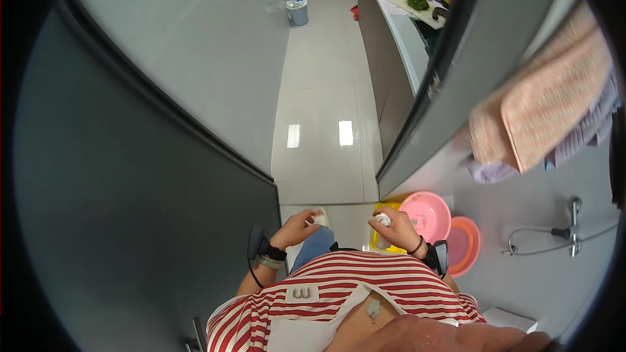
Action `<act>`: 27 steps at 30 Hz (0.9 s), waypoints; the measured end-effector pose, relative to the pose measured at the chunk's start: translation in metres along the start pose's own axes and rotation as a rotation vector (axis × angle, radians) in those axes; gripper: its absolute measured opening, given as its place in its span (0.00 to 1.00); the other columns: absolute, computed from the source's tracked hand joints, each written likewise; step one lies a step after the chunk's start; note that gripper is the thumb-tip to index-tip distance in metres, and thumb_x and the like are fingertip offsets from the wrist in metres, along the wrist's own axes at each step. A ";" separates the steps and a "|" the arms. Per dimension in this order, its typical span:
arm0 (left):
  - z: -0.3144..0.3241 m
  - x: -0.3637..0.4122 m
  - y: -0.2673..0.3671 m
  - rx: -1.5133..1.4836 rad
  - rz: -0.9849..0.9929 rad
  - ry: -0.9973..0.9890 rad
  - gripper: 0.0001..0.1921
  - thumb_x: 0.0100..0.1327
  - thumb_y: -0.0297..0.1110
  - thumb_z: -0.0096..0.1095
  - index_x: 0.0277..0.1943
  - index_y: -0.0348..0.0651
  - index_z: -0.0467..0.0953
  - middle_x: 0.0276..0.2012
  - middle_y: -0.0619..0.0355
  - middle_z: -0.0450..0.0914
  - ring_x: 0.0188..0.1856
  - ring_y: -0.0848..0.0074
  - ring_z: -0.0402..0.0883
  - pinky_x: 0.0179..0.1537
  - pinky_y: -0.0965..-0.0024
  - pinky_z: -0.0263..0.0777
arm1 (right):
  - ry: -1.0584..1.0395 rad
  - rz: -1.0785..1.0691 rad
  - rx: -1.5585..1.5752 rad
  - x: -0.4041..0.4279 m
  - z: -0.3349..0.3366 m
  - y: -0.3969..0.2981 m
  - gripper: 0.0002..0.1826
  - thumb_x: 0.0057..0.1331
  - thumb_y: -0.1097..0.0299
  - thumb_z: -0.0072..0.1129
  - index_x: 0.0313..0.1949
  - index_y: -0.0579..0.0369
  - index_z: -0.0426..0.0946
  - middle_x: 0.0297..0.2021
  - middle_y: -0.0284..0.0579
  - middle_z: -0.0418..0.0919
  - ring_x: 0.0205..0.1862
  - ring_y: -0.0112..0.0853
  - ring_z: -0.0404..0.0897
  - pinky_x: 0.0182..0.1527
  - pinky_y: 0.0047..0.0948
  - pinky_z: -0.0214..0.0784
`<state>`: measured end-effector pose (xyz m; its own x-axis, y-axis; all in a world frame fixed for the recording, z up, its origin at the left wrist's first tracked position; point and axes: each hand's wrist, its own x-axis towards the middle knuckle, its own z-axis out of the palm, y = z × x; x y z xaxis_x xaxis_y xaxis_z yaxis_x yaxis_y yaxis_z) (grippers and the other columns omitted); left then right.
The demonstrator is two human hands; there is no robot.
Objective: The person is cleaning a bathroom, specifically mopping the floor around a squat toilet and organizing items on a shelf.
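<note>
My right hand (397,231) is closed around a small crumpled white thing (382,219), which looks like cloth or tissue, in front of the yellow container (391,204). My left hand (297,229) hangs above my knee with its fingers curled and apart, holding nothing that I can make out. Just past its fingertips, lower down, my pale shoe (321,217) shows on the floor. Close by my right hand, a pink plastic basin (425,215) leans near the wall, with an orange-rimmed basin (464,247) beside it.
A dark door (146,205) stands at the left. Through the doorway runs a tiled floor (318,166) with a bin (298,13) at its far end. A kitchen counter (406,44) holds a pan and chopped greens. Towels (547,102) and a shower mixer (574,230) are at the right.
</note>
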<state>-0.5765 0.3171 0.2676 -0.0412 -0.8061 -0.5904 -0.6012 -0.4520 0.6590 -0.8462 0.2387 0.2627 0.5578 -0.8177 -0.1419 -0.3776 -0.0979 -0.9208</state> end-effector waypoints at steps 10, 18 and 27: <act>-0.159 0.171 -0.023 -0.127 0.097 0.060 0.22 0.57 0.38 0.54 0.51 0.34 0.63 0.39 0.50 0.74 0.36 0.69 0.75 0.35 0.71 0.70 | -0.093 0.047 -0.023 0.240 0.031 -0.031 0.17 0.56 0.58 0.55 0.36 0.60 0.71 0.23 0.51 0.76 0.25 0.38 0.77 0.27 0.30 0.68; -0.252 0.250 -0.017 -0.101 0.271 0.081 0.21 0.56 0.37 0.54 0.49 0.33 0.65 0.37 0.48 0.75 0.36 0.67 0.77 0.35 0.70 0.70 | 0.048 0.021 -0.018 0.326 0.026 -0.052 0.15 0.55 0.60 0.56 0.34 0.60 0.72 0.21 0.49 0.76 0.23 0.37 0.77 0.26 0.28 0.68; -0.324 0.360 -0.001 -0.168 0.320 0.048 0.20 0.55 0.35 0.56 0.48 0.34 0.65 0.35 0.50 0.75 0.34 0.71 0.76 0.32 0.72 0.70 | 0.131 0.036 0.011 0.452 -0.019 -0.044 0.15 0.56 0.60 0.54 0.35 0.60 0.71 0.23 0.50 0.76 0.24 0.34 0.77 0.26 0.26 0.66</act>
<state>-0.3323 -0.0965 0.2060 -0.1657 -0.9320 -0.3222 -0.4245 -0.2275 0.8764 -0.5914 -0.1374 0.2461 0.4422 -0.8879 -0.1264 -0.3869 -0.0617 -0.9201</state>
